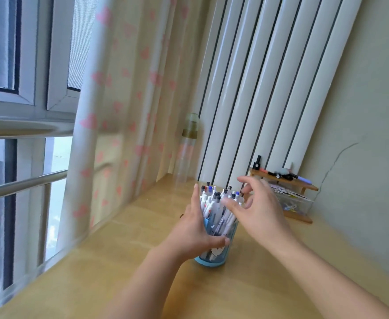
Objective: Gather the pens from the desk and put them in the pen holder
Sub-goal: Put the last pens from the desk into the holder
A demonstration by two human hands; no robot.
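Blue translucent plastic pen holder (pixel 217 244), printed with a white cartoon figure, is seen upright on the pale wooden worktop (pixel 142 226), crammed with slim white pens (pixel 214 203). Its side is clasped by the left hand (pixel 197 229). Above the pens, the right hand (pixel 255 207) is spread, grasping nothing. Light, stiff, smooth, the pens are judged best pinched mid-barrel.

Upright blue pen holder (pixel 216 254), pens (pixel 214 203) inside

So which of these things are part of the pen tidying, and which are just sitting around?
Part of the job:
pen holder
pens
left hand
right hand

Just lying about:
clear bottle
small wooden shelf
curtain
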